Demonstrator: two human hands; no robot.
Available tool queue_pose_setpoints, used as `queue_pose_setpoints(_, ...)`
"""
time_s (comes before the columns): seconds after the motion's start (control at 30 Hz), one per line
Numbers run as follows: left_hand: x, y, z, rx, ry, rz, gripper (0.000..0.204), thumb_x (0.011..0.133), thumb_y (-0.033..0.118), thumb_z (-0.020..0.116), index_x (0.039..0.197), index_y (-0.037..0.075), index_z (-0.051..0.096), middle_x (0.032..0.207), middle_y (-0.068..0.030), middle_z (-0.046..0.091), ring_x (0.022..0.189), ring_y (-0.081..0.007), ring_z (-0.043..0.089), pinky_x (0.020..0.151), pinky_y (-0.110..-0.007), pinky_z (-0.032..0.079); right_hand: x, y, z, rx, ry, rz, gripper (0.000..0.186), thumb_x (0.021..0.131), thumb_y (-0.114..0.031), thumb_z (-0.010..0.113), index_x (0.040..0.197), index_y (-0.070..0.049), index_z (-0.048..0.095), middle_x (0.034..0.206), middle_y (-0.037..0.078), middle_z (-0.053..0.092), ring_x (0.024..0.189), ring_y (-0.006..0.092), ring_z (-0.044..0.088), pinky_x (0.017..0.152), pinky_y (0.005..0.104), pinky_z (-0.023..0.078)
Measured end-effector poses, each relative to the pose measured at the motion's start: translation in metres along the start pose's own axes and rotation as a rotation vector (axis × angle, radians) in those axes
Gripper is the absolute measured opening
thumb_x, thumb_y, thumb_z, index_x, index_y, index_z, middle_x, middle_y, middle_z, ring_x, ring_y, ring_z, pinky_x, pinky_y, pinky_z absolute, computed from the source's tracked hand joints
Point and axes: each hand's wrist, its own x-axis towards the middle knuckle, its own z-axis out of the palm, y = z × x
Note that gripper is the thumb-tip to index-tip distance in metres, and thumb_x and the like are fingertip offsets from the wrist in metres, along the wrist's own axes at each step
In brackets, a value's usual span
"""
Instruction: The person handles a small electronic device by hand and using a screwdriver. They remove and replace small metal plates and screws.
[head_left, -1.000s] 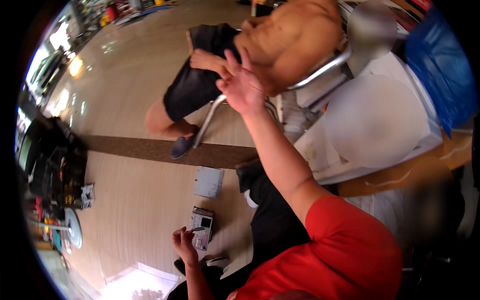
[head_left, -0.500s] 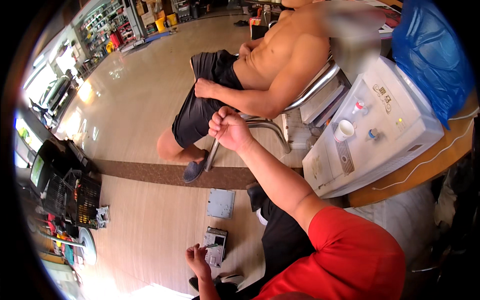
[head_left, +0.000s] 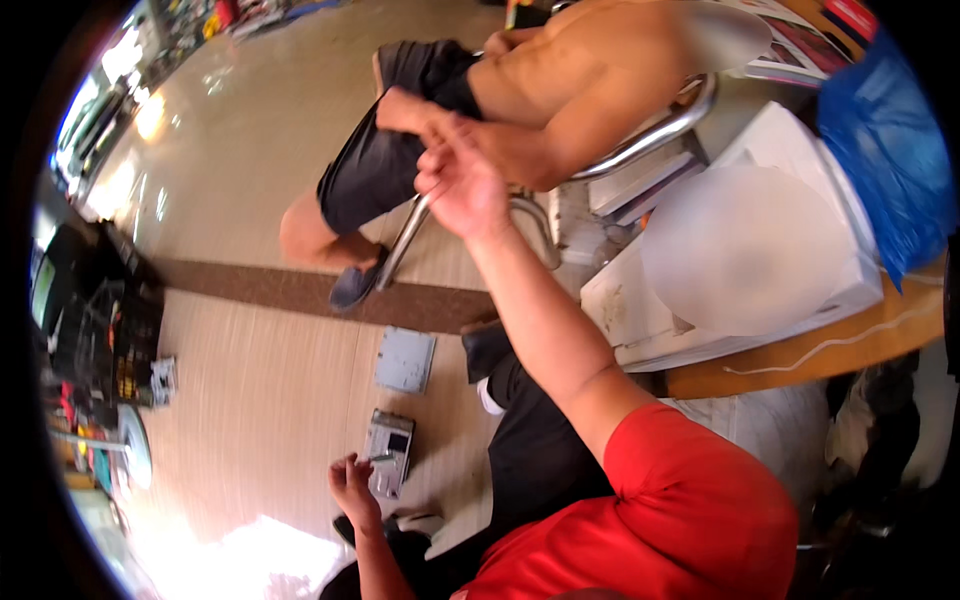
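My right hand (head_left: 462, 188) is raised at the end of my outstretched arm. Its fingers are partly stretched and somewhat blurred, with nothing visible in them. Behind it, close in the picture, are the forearm and dark shorts of a seated person (head_left: 585, 85). Low at the left, my left hand (head_left: 350, 490) pinches a thin greenish tool (head_left: 382, 458), too small to name. The tool appears over a metal-cased electronic unit (head_left: 392, 478) on the floor; whether they touch I cannot tell. A flat grey metal plate (head_left: 405, 360) lies just beyond the unit.
A white water dispenser (head_left: 640, 330) lies at the right on a wooden surface (head_left: 800, 370), beside a blue plastic bag (head_left: 890, 150). The seated person's chair has a metal tube frame (head_left: 650, 135). Dark crates (head_left: 130, 330) and a fan (head_left: 133, 447) stand at the left.
The whole view has shifted, so floor things appear farther left and higher. My right hand's fingers have unfolded from a looser curl. My left hand still holds the thin tool near the unit.
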Motion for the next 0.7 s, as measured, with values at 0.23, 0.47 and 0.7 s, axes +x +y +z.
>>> queue_pose_setpoints(0.23, 0.006, -0.001, -0.005, -0.159, 0.002, 0.013, 0.011, 0.097, 0.012, 0.056, 0.1, 0.002, 0.055, 0.09, -0.0093, 0.063, 0.076, -0.0156, 0.065, 0.069, -0.028, 0.055, -0.018, 0.021, 0.049, -0.294, -0.544, 0.293, 0.016, 0.088, -0.014, 0.068, 0.098, -0.004, 0.062, 0.076, 0.006, 0.063, 0.064, 0.0143, 0.059, 0.053, 0.025, 0.046)
queue_pose_setpoints(0.47, -0.005, 0.005, 0.005, -0.199, 0.052, 0.01, 0.01, 0.096, 0.01, 0.056, 0.099, 0.001, 0.054, 0.09, -0.01, 0.064, 0.074, -0.0175, 0.067, 0.066, -0.028, 0.057, -0.029, 0.046, 0.032, -0.495, -0.299, 0.488, 0.01, 0.089, -0.012, 0.066, 0.094, -0.005, 0.062, 0.076, 0.001, 0.062, 0.064, 0.0094, 0.058, 0.055, 0.0222, 0.045)
queue_pose_setpoints(0.7, -0.004, -0.005, -0.009, -0.164, 0.0, 0.014, 0.009, 0.097, 0.011, 0.055, 0.1, 0.003, 0.052, 0.095, -0.011, 0.064, 0.077, -0.0179, 0.068, 0.067, -0.028, 0.056, -0.026, 0.048, 0.03, -0.362, -0.218, 0.415, 0.007, 0.09, -0.01, 0.063, 0.094, -0.004, 0.061, 0.077, 0.003, 0.061, 0.064, 0.0119, 0.058, 0.055, 0.0247, 0.046)
